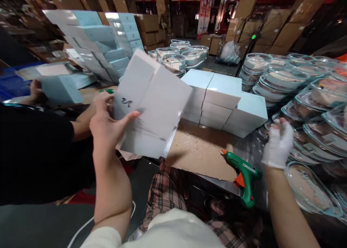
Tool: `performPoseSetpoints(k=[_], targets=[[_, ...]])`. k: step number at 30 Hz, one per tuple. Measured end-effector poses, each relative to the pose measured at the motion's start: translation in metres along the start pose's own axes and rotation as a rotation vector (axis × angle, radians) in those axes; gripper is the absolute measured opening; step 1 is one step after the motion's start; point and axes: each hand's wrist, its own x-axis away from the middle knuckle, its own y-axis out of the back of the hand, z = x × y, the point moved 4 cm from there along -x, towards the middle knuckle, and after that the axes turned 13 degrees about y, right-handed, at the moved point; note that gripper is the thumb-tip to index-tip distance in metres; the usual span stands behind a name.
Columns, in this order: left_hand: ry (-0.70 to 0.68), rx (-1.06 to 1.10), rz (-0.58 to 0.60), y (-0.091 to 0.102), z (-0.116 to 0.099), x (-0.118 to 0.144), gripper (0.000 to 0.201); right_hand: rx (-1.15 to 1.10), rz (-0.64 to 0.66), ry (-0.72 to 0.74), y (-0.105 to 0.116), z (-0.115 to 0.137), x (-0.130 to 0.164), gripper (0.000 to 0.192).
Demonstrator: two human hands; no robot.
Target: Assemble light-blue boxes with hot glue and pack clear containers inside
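Observation:
My bare left hand (110, 120) grips a white carton (155, 100) by its left side, thumb across the front face. The carton is tilted in the air above the table, with a small dark squiggle printed on it. My right hand (279, 143) wears a white glove that leaves the fingertips bare. It holds nothing visible, fingers partly bent and apart, beside the stacked round glass containers (287, 76). A green glue gun (242, 170) with an orange trigger lies between my hands, its nozzle over a cardboard sheet (200, 150).
Several white cartons (222, 89) are stacked behind the cardboard. More pale-blue cartons (94, 35) rise at the back left. To my left, a co-worker's hand (36, 91) is at another box (61, 89). An oval glass container (311, 186) lies at the right edge.

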Motion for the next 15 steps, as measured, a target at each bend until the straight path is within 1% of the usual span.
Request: performPoseSetpoints(k=[1,2,3,4,5,6,7,8,10,13,15], targets=[[-0.046,0.058,0.027,0.000,-0.016,0.020,0.086,-0.028,0.020,0.024,0.006,0.022,0.017,0.050],[-0.124,0.083,0.164,-0.008,-0.034,0.043,0.084,-0.050,0.048,0.068,0.012,0.044,0.035,0.041],[-0.210,0.104,0.309,-0.020,-0.049,0.069,0.078,-0.041,0.085,0.180,0.018,0.067,0.052,0.035],[-0.299,0.129,0.428,-0.032,-0.061,0.096,0.069,0.015,0.111,0.302,0.024,0.087,0.068,0.029],[-0.383,0.166,0.517,-0.044,-0.069,0.121,0.062,0.065,0.155,0.391,0.029,0.102,0.082,0.026],[-0.441,0.208,0.578,-0.055,-0.073,0.143,0.059,0.103,0.209,0.450,0.033,0.113,0.095,0.024],[-0.474,0.230,0.646,-0.065,-0.071,0.163,0.058,0.123,0.269,0.466,0.036,0.117,0.105,0.021],[-0.494,0.246,0.704,-0.074,-0.067,0.178,0.058,0.120,0.336,0.447,0.039,0.117,0.113,0.020],[-0.529,0.240,0.792,-0.083,-0.053,0.196,0.058,0.069,0.436,0.371,0.044,0.112,0.127,0.017],[-0.614,0.197,0.838,-0.079,-0.034,0.202,0.055,0.016,0.476,0.227,0.054,0.102,0.142,0.014],[-0.650,0.174,0.848,-0.073,-0.024,0.201,0.054,-0.028,0.519,0.079,0.057,0.097,0.152,0.017]])
